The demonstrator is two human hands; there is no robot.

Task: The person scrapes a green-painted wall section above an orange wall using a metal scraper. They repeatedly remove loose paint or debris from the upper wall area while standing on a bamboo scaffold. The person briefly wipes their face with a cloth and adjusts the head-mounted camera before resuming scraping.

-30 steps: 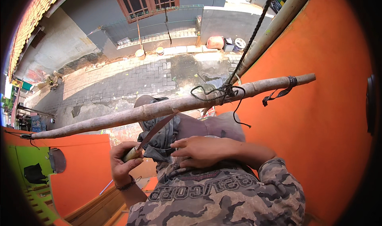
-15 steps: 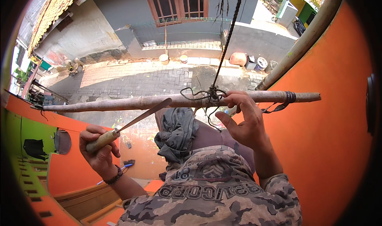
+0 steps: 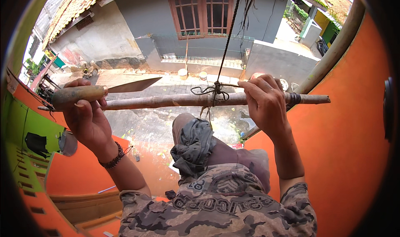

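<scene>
My left hand [image 3: 89, 126] is closed around the wooden handle of a knife [image 3: 132, 85], its blade pointing right above a horizontal bamboo pole [image 3: 166, 101]. On the right, my right hand [image 3: 266, 110] pinches the end of a dark cord [image 3: 229, 85], drawn out sideways from the knot on the pole. Loops of that cord circle the bamboo, and a thin rope [image 3: 227, 49] rises from the knot. The blade is apart from the cord. A second dark tie [image 3: 295, 98] wraps the pole near its right end.
An orange wall [image 3: 333, 153] stands close on my right, with a thick slanting bamboo post [image 3: 329, 64] beside it. A dark cloth [image 3: 193, 147] lies over my leg. Beyond the pole are a paved lane [image 3: 166, 87] and a grey house wall [image 3: 141, 20].
My left hand has lifted the knife up and left to above the pole. My right hand has risen and now pulls a cord end tight to the right. The view has shifted slightly.
</scene>
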